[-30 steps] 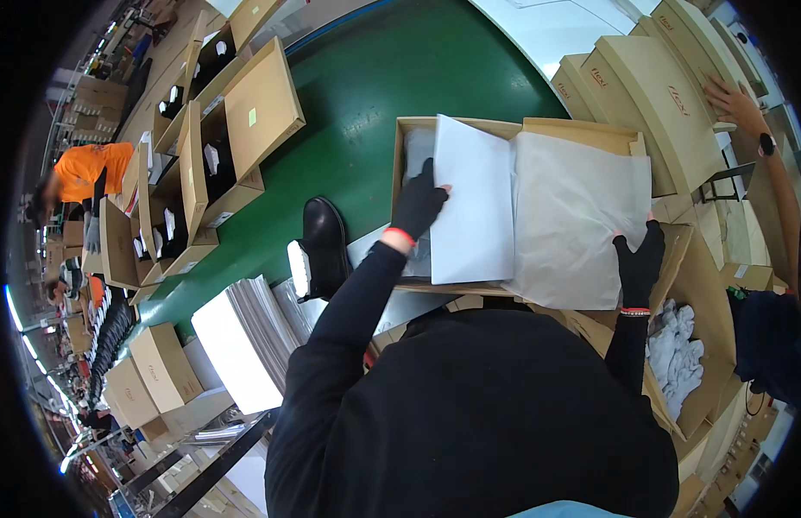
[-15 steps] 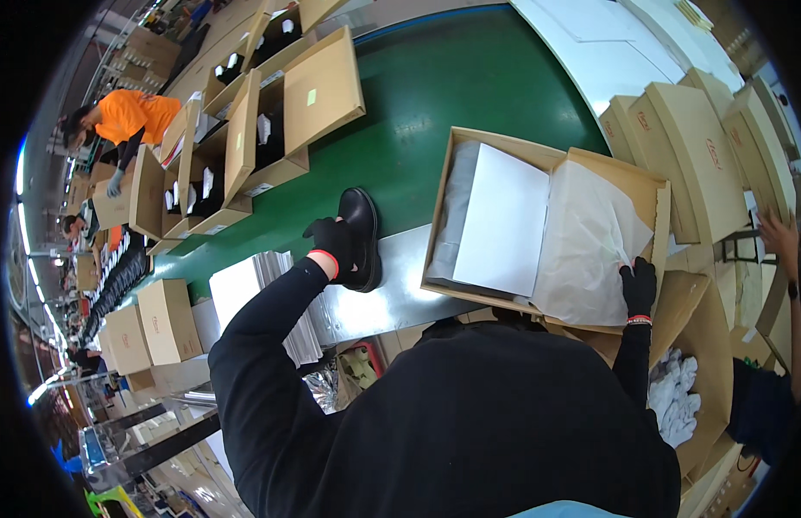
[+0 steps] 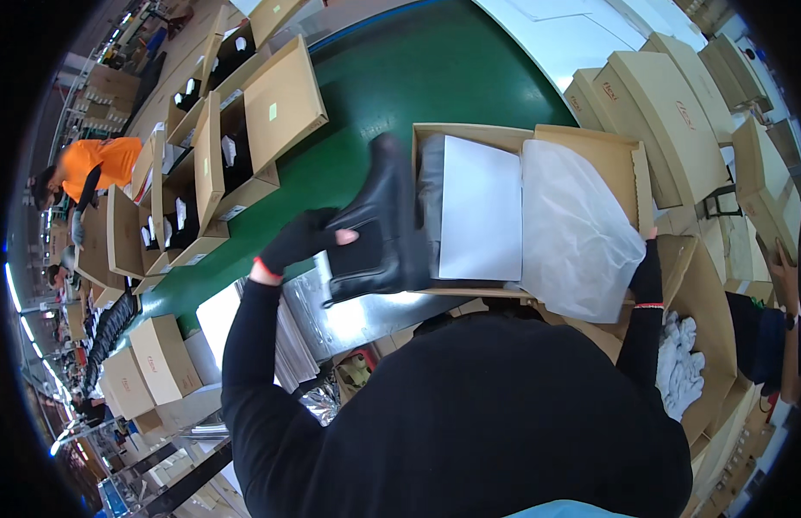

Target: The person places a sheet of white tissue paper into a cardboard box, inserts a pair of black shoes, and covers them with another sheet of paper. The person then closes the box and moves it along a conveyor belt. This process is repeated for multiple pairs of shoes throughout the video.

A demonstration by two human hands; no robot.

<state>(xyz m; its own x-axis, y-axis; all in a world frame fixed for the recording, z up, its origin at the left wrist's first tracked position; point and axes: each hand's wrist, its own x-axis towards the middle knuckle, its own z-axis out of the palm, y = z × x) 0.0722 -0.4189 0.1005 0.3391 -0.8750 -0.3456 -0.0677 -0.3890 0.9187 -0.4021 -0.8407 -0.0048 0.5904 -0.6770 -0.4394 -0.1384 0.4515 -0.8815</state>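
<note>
A black ankle boot (image 3: 372, 233) is tilted in the air, toe pointing away from me, just left of an open cardboard boot box (image 3: 644, 186). My left hand (image 3: 310, 240), in a black fingerless glove, is closed around its shaft. In the box, a white sheet of card (image 3: 480, 211) covers part of a dark wrapped item (image 3: 429, 203). White tissue paper (image 3: 577, 233) spreads over the right half and hangs over the near rim. My right hand (image 3: 647, 274), gloved too, grips the box's right edge; most of its fingers are hidden.
Open boxes with black boots (image 3: 236, 147) line the green table (image 3: 375, 86) at left. White sheets (image 3: 284, 332) are stacked near my left arm. Closed boxes (image 3: 659, 121) stand at right, above a carton of crumpled paper (image 3: 679, 367). A co-worker in orange (image 3: 98, 164) stands far left; another person's arm (image 3: 789, 302) shows right.
My left hand has lifted the boot off the table and brought it beside the box. My right hand has moved from the tissue to the box's edge, and the tissue has shifted nearer me.
</note>
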